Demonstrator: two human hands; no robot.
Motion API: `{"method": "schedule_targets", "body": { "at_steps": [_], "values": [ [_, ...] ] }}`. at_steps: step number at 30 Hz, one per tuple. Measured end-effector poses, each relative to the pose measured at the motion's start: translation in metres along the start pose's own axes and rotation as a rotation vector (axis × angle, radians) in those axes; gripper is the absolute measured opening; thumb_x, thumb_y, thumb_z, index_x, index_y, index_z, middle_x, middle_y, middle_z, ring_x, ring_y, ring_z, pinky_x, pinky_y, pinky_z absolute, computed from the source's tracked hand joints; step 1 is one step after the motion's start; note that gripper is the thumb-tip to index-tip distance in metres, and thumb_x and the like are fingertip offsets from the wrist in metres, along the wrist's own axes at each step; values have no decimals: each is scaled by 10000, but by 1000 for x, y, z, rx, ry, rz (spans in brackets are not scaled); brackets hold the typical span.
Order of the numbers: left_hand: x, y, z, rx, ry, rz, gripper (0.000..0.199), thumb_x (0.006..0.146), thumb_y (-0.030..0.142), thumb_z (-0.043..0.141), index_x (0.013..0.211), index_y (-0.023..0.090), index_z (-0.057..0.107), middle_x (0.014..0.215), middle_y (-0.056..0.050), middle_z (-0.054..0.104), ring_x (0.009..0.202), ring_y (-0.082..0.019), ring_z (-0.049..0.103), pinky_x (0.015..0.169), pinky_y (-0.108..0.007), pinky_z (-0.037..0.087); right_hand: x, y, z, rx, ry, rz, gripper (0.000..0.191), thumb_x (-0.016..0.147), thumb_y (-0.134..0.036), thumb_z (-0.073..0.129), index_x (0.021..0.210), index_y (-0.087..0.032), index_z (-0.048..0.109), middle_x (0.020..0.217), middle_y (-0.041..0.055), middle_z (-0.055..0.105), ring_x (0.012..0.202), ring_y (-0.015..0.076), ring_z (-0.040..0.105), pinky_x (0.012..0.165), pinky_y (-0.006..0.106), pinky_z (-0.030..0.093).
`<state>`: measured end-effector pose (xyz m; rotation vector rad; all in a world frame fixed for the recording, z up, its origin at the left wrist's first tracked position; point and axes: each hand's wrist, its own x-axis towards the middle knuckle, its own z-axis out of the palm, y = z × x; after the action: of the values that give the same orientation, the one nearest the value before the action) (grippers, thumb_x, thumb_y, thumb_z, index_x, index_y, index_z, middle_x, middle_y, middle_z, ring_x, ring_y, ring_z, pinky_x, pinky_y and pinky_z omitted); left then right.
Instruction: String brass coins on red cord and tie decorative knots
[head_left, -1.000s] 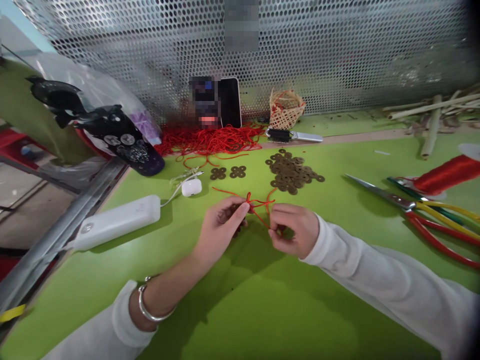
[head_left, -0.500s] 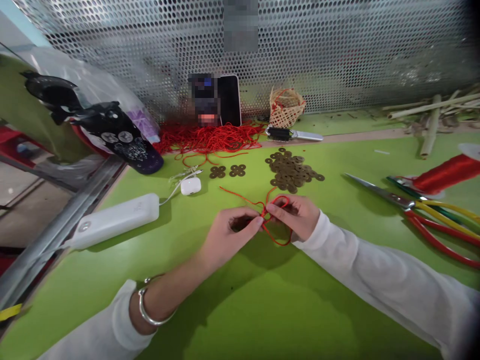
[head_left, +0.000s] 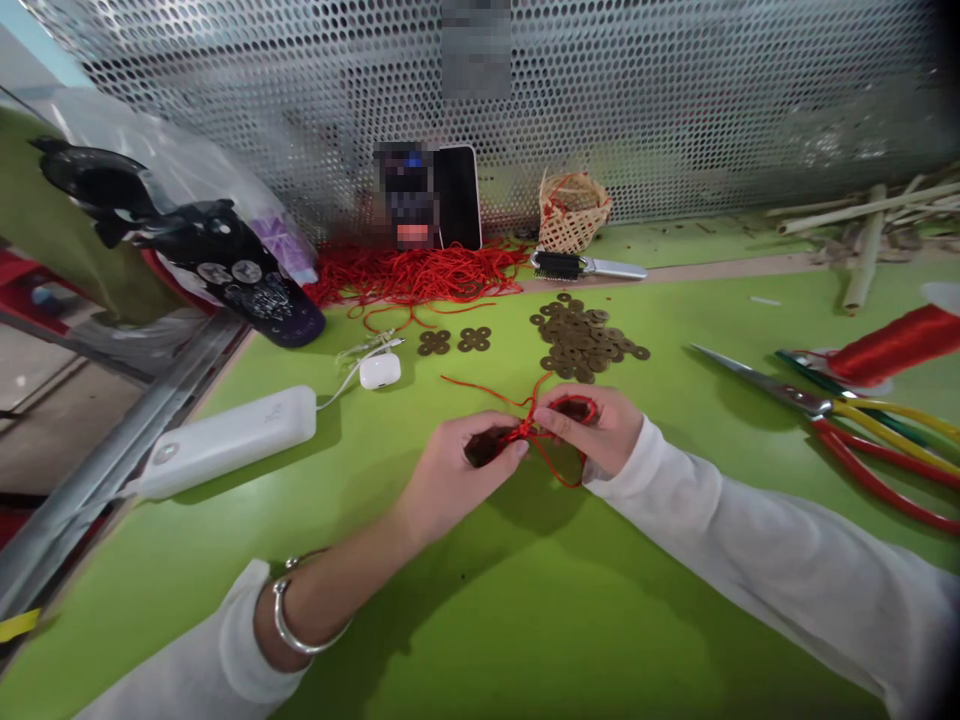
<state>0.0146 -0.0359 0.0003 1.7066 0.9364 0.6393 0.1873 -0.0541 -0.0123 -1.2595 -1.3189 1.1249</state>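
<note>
Pinching a red cord [head_left: 536, 430] between thumb and forefinger, the left hand [head_left: 457, 470] and the right hand [head_left: 592, 430] meet fingertip to fingertip low over a green table [head_left: 525, 620]. The cord sits right at the point where the two hands touch. One loop of it curls round the right hand's fingers, another hangs just below that hand, and a loose tail runs away from the hands toward the far side. Something dark sits under the left fingers; what it is cannot be told. Both arms wear white sleeves, and a silver bangle [head_left: 289, 625] circles the left wrist.

Just beyond the hands lies a heap of brass coins [head_left: 585, 340] with square holes. Two small coin clusters [head_left: 455, 342] lie beyond the left hand. Near them, further left, is a white earbud case [head_left: 380, 370], its cable leading to a white power bank [head_left: 232, 440] well to the left of the left hand. Well to the right of the right hand lie scissors [head_left: 825, 410] with red and yellow handles, and past them a red spool [head_left: 896, 345]. Far beyond the hands, against a perforated metal wall [head_left: 675, 100], are a pile of red cord [head_left: 420, 275], a propped phone [head_left: 457, 197], a small wicker basket [head_left: 571, 212] and a comb [head_left: 585, 267]. A dark bottle [head_left: 225, 275] lies far off to the left.
</note>
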Motion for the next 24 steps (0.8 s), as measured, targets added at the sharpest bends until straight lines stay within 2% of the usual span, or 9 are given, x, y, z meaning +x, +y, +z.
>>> {"method": "schedule_targets", "body": {
  "at_steps": [2,5,7,10,12,17,20,24],
  "values": [
    [0,-1,0,2,-1,5,121,791,228,574,846,142,640,666,9,584,591,-87,487,550,-195,391,0,2,-1,-5,-18,-13,330,674,-489,677,716,-163,643,648,37,656,585,135,589,551,245,492],
    [0,-2,0,-10,-3,31,132,787,208,573,871,146,654,693,2,604,618,-94,509,575,-200,410,-2,6,-2,46,-121,-16,292,700,-436,674,813,-166,676,753,54,689,694,155,625,641,262,515],
    [0,-2,0,-17,-11,31,128,788,212,574,861,147,657,689,2,605,615,-94,508,575,-200,411,-2,8,-2,61,-143,-15,259,704,-407,677,801,-167,677,732,47,684,674,149,619,628,258,510],
    [0,-2,0,-29,-16,21,120,792,225,577,844,146,650,688,2,605,606,-92,503,563,-199,407,-1,7,-2,38,-86,-9,210,700,-372,672,721,-164,651,651,30,655,599,131,588,560,240,486],
    [0,-2,0,-42,-13,18,115,790,226,579,842,146,643,691,3,606,602,-89,503,560,-195,407,1,7,-3,31,-93,-5,196,706,-359,656,719,-165,632,642,24,642,583,124,576,548,235,477],
    [1,-2,-1,-111,-32,27,104,789,224,580,824,142,633,679,4,600,600,-81,514,562,-185,417,2,12,-5,78,-231,-16,232,699,-354,644,826,-167,593,732,32,643,642,127,594,616,248,494],
    [2,-2,-1,-190,-62,17,113,788,237,582,809,136,628,675,0,598,568,-75,512,531,-181,419,0,15,-6,77,-314,-42,246,752,-397,595,839,-168,568,723,36,630,640,126,581,604,253,479],
    [2,-4,0,-239,-74,29,133,781,258,597,828,138,629,707,-13,612,560,-75,517,524,-190,438,-2,15,-6,53,-317,-54,214,774,-382,572,818,-174,551,708,30,595,632,129,552,602,267,456]
  ]
}}
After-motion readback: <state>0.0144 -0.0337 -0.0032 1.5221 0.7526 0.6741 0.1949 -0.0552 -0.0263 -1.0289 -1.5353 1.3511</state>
